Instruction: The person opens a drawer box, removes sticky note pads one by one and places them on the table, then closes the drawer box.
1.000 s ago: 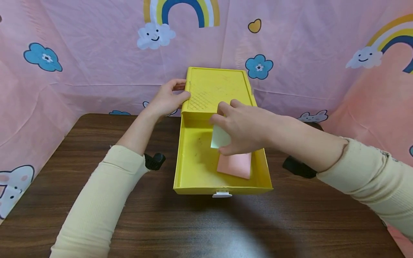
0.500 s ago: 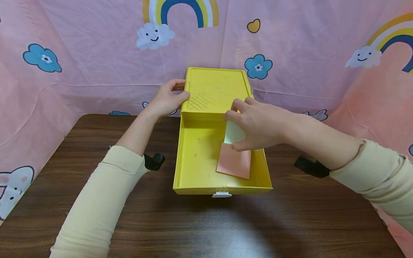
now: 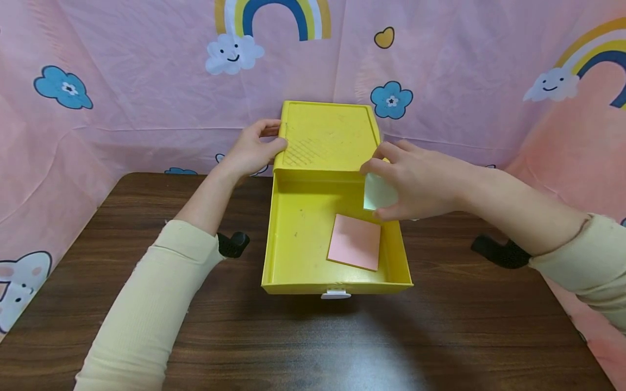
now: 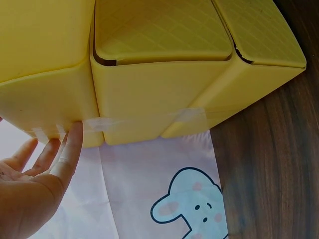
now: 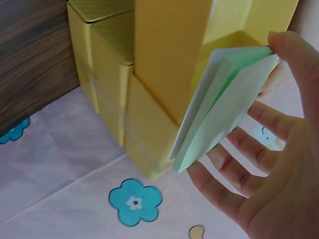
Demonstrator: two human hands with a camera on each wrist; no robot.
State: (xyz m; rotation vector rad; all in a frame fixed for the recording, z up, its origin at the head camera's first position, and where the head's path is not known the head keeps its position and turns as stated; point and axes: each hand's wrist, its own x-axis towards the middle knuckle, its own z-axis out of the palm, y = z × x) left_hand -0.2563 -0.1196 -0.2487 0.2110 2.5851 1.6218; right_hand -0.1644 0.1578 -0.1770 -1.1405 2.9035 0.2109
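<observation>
A yellow drawer unit (image 3: pixel 332 136) stands at the back of the table with its front drawer (image 3: pixel 293 233) pulled out. My left hand (image 3: pixel 256 149) rests on the unit's left edge; in the left wrist view its fingers (image 4: pixel 72 144) press rather straight against the wall. My right hand (image 3: pixel 415 179) pinches a pale green sticky note pad (image 3: pixel 379 193) between thumb and fingers, over the drawer's back right corner. Seen from the right wrist, the sheets of this pad (image 5: pixel 229 94) spread slightly apart. A pink sticky note pad (image 3: pixel 356 241) lies flat in the drawer's right half.
The dark wooden table (image 3: pixel 235 336) spreads around the unit. A pink printed cloth (image 3: pixel 161 76) hangs behind and to the sides. A small white handle (image 3: pixel 336 295) sticks out from the drawer front. Clear tape (image 4: pixel 104 123) runs across the joined yellow compartments.
My right hand has moved to the right with the green sticky note pad, from above the pink pad to the drawer's right side, uncovering the pink pad. My left hand stays on the unit.
</observation>
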